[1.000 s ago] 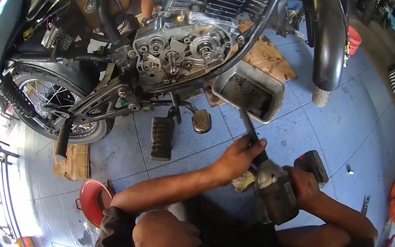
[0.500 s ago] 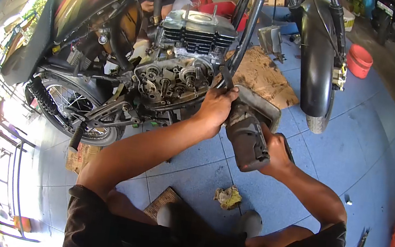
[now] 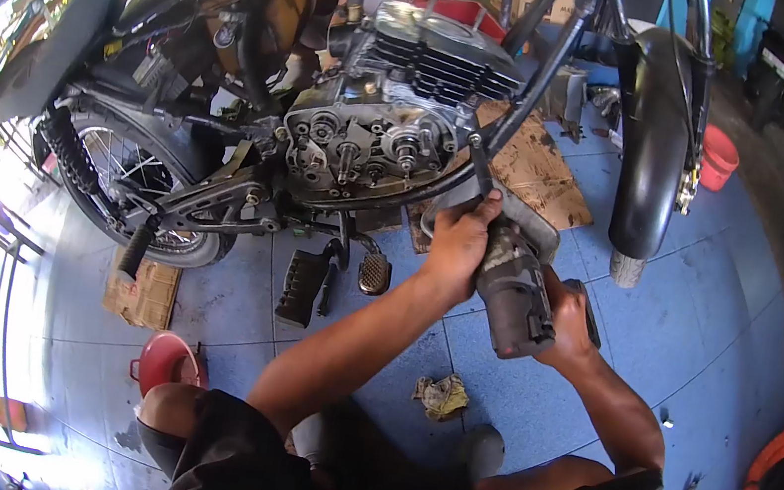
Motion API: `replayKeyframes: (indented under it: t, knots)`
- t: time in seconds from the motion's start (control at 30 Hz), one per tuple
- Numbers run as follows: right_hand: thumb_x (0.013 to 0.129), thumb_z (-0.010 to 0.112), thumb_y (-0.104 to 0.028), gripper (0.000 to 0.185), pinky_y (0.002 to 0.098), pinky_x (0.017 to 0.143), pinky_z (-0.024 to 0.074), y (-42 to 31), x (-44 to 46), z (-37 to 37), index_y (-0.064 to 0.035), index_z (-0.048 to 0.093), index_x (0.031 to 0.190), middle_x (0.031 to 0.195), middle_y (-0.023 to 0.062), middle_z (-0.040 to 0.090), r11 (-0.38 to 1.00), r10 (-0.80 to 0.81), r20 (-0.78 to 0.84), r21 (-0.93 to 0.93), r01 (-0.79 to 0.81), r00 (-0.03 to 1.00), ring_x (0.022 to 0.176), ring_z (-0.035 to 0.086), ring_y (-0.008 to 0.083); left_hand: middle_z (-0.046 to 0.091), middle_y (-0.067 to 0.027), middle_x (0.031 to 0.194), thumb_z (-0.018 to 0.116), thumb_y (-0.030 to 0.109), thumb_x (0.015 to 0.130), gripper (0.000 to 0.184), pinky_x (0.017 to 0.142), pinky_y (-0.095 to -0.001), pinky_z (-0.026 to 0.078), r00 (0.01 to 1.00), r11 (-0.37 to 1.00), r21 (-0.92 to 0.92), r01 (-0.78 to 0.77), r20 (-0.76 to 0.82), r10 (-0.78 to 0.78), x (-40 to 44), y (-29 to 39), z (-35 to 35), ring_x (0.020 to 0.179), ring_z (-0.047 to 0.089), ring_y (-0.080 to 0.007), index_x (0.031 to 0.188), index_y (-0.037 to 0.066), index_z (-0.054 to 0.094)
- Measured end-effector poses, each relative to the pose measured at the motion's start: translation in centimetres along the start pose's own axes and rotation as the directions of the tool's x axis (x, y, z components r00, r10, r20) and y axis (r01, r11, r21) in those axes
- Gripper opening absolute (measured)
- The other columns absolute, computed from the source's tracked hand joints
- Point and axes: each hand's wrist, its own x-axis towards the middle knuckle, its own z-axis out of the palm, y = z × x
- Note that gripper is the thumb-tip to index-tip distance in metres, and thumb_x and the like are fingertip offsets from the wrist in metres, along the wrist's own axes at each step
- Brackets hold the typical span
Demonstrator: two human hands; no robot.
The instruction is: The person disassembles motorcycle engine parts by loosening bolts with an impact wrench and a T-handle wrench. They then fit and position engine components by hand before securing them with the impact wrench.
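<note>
Over the metal tray: dark power tool [image 3: 512, 302], held in both hands, body slanting up and away from the person, long bar [image 3: 481, 167] out front.
Left hand [image 3: 463, 242]: grip clamped round the nose end of the tool, by the base of the bar.
Right hand [image 3: 568, 322]: grip wrapped on the tool's handle, partly hidden behind the body.
Bar tip: up by the frame tube, just beside the engine [image 3: 440, 63]; can't tell if touching.
Engine cover side: off, gears and shafts [image 3: 365, 153] exposed toward the person.
Tray [image 3: 544, 234]: on the floor, under the tool, partly covered by it.
Cardboard [image 3: 547, 175]: stained, flat on the floor behind the tray.
Footpeg [image 3: 304, 285] and pedal [image 3: 374, 273]: below the engine, left of the tool in view.
Rag [image 3: 442, 395]: crumpled on the blue tile floor [image 3: 378, 343], nearer the person.
Red basin [image 3: 167, 361]: floor, beside the person's left knee.
Front wheel fender [image 3: 648, 151]: beyond the tool, right of the engine in view.
</note>
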Motion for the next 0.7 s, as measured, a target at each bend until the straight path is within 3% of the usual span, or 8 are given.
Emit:
replayKeyframes:
  t: [0.13, 0.23, 0.3, 0.4, 0.57, 0.6, 0.7]
  knots:
    - [0.066, 0.08, -0.016, 0.058, 0.0385, 0.067, 0.0562, -0.6, -0.4, 0.1, 0.0032, 0.054, 0.114, 0.083, 0.0197, 0.069, 0.989, -0.139, -0.096, -0.071, 0.133, 0.986, 0.076, 0.071, 0.0333, 0.061, -0.0102, 0.075, 0.06, 0.019, 0.093, 0.016, 0.053, -0.0356, 0.053, 0.998, 0.996, -0.073, 0.05, 0.043, -0.047, -1.1, 0.3, 0.4, 0.061, 0.062, -0.02, 0.094, 0.003, 0.058]
    - [0.063, 0.081, -0.016, 0.059, 0.0387, 0.065, 0.0556, -0.1, -0.4, 0.3, 0.0035, 0.055, 0.113, 0.085, 0.0205, 0.069, 0.999, -0.052, -0.033, -0.018, 0.051, 0.998, 0.075, 0.07, 0.0342, 0.06, -0.011, 0.075, 0.06, 0.02, 0.093, 0.018, 0.053, -0.0355, 0.053, 0.998, 0.993, -0.109, 0.052, 0.04, -0.048, -1.1, 0.1, 0.5, 0.06, 0.061, -0.0198, 0.092, 0.002, 0.058]
    - [0.062, 0.081, -0.014, 0.057, 0.0384, 0.064, 0.0552, 0.4, -0.4, 0.7, 0.0028, 0.057, 0.111, 0.085, 0.02, 0.069, 0.998, -0.062, -0.057, -0.036, 0.06, 0.996, 0.075, 0.07, 0.0342, 0.059, -0.008, 0.074, 0.057, 0.019, 0.094, 0.024, 0.053, -0.0333, 0.05, 0.999, 0.99, -0.14, 0.034, -0.011, -0.036, -1.2, 0.6, 1.0, 0.059, 0.059, -0.0172, 0.1, -0.004, 0.061]
    - [0.061, 0.08, -0.014, 0.055, 0.0375, 0.064, 0.0553, 0.0, -0.2, 0.6, 0.001, 0.058, 0.109, 0.081, 0.0179, 0.069, 0.991, -0.116, -0.054, -0.073, 0.112, 0.992, 0.072, 0.07, 0.0324, 0.06, -0.009, 0.074, 0.057, 0.019, 0.094, 0.024, 0.053, -0.0332, 0.05, 1.0, 0.981, -0.193, 0.023, 0.019, -0.02, -0.7, 0.0, 0.5, 0.059, 0.059, -0.0174, 0.101, -0.004, 0.06]
    - [0.063, 0.079, -0.013, 0.053, 0.0355, 0.067, 0.056, -1.1, 0.7, 0.8, 0.0016, 0.059, 0.11, 0.086, 0.0167, 0.07, 0.995, -0.019, -0.094, -0.096, 0.01, 0.995, 0.075, 0.071, 0.0298, 0.06, -0.01, 0.074, 0.059, 0.02, 0.094, 0.025, 0.053, -0.0332, 0.05, 0.996, 0.963, -0.261, 0.074, 0.063, -0.06, 0.6, 0.3, -0.1, 0.059, 0.058, -0.0171, 0.102, -0.003, 0.061]
    - [0.053, 0.079, -0.019, 0.063, 0.0352, 0.074, 0.0542, -0.5, 0.7, 1.1, 0.0031, 0.058, 0.108, 0.085, 0.0122, 0.069, 0.996, 0.059, -0.092, -0.055, -0.064, 0.994, 0.074, 0.068, 0.0235, 0.06, -0.0103, 0.074, 0.061, 0.021, 0.093, 0.025, 0.053, -0.0334, 0.05, 0.997, 0.967, -0.247, 0.063, 0.068, -0.047, 0.8, 0.3, -0.2, 0.059, 0.058, -0.0171, 0.102, -0.002, 0.061]
    - [0.054, 0.079, -0.02, 0.064, 0.0366, 0.075, 0.0542, 0.1, 0.7, 1.0, 0.0008, 0.058, 0.111, 0.088, 0.0136, 0.068, 0.992, 0.111, -0.073, -0.048, -0.115, 0.991, 0.08, 0.068, 0.0247, 0.061, -0.0104, 0.075, 0.068, 0.019, 0.088, 0.026, 0.054, -0.0345, 0.051, 0.996, 0.954, -0.288, 0.079, 0.065, -0.063, 1.0, 0.4, -0.2, 0.06, 0.059, -0.0179, 0.102, -0.003, 0.061]
